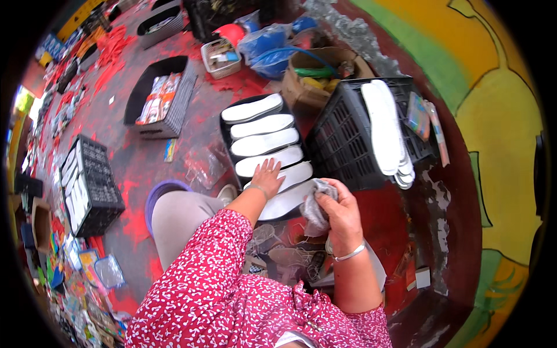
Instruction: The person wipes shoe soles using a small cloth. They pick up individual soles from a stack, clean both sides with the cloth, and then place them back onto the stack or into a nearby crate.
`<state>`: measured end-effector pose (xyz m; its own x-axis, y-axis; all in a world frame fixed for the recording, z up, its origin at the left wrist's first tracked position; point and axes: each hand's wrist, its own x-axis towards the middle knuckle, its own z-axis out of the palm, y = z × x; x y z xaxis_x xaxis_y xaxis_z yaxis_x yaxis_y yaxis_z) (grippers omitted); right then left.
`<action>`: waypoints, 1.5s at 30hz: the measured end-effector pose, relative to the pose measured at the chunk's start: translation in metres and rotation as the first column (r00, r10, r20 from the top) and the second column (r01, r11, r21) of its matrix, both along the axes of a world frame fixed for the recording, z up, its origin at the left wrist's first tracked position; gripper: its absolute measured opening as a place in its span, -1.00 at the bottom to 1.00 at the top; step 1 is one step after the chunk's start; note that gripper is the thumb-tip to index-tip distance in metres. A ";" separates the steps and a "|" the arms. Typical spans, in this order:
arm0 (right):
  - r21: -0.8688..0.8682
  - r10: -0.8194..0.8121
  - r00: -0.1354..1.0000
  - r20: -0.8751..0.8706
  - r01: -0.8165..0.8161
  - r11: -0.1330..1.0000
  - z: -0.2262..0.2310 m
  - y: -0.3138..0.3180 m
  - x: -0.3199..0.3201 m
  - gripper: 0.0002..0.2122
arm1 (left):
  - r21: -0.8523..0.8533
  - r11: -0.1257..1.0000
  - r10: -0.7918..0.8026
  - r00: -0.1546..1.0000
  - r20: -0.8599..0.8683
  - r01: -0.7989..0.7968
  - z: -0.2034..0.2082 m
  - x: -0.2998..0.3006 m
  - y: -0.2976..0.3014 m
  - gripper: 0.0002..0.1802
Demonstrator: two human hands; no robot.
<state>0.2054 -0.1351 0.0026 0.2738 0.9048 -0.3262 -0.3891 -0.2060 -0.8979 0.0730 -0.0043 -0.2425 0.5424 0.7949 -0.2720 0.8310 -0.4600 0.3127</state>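
Observation:
A dark tray [227, 139] in front of me holds a row of several white shoe insoles [264, 142], lying side by side across it. My left hand [267, 178] rests on the insoles near the middle of the row, palm down with the fingers spread. In my right hand [342, 211] a crumpled grey cloth [316, 209] is gripped, just beside the nearest insole [284, 200] at the tray's near end. The underside of the cloth and some of my right fingers are hidden.
A black plastic crate [342, 136] stands right of the tray, with stacked white insoles [383, 127] on top. Behind it is a cardboard box [296, 87]. Another black crate [101, 185] with insoles sits left. A striped bin [183, 104] holds packets. Loose shoes [290, 256] lie below me.

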 end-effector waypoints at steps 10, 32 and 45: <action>-0.302 0.556 0.528 0.642 -0.493 0.816 0.019 -0.006 0.002 -0.72 | 0.259 0.950 0.032 0.882 0.471 -0.173 0.012 0.015 0.030 -0.60; -0.519 0.485 -0.215 0.848 -0.522 0.676 -0.016 -0.028 0.004 -0.81 | 0.553 0.621 -0.776 0.531 0.340 0.555 0.241 0.170 0.035 -0.53; -0.511 0.482 -0.205 0.852 -0.524 0.681 -0.015 -0.025 0.001 -0.82 | -0.345 0.859 0.392 -0.052 0.919 0.377 0.264 0.169 0.060 -0.72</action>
<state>0.2060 -0.1597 -0.0124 -0.2606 0.9279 -0.2666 0.9298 0.1669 -0.3280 0.2422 0.0558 0.0213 0.5230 0.8064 0.2761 -0.5058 0.0330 0.8620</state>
